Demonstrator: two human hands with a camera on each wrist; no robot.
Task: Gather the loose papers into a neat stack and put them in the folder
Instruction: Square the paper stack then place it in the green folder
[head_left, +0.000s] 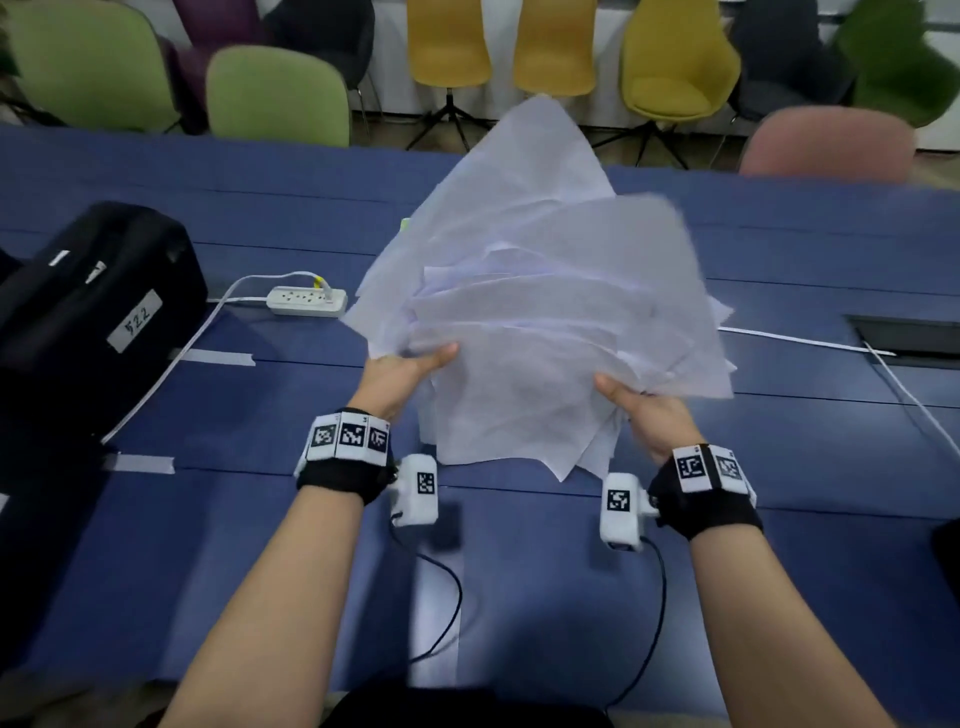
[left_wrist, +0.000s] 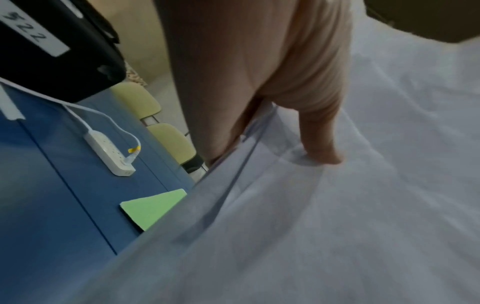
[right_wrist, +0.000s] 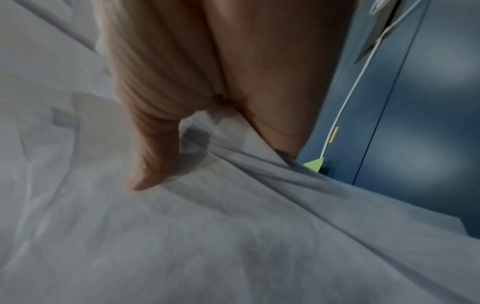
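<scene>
Head view: the left hand (head_left: 400, 371) and right hand (head_left: 644, 410) each pinch a side of the splayed papers (head_left: 545, 322), lifted off the blue surface (head_left: 260, 415).

Left wrist view: its thumb (left_wrist: 322, 142) presses the sheets; the green folder (left_wrist: 153, 207) lies beyond, partly hidden.

Right wrist view: its thumb (right_wrist: 153, 156) presses likewise. Loose outer sheets could slip out, being unevenly caught.

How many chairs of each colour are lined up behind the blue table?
Green chairs: 3
Yellow chairs: 3
Pink chair: 1
Purple chair: 1
Dark grey or black chairs: 2
Total: 10 chairs in view; the far ones are blurred and partly cut off.
</scene>
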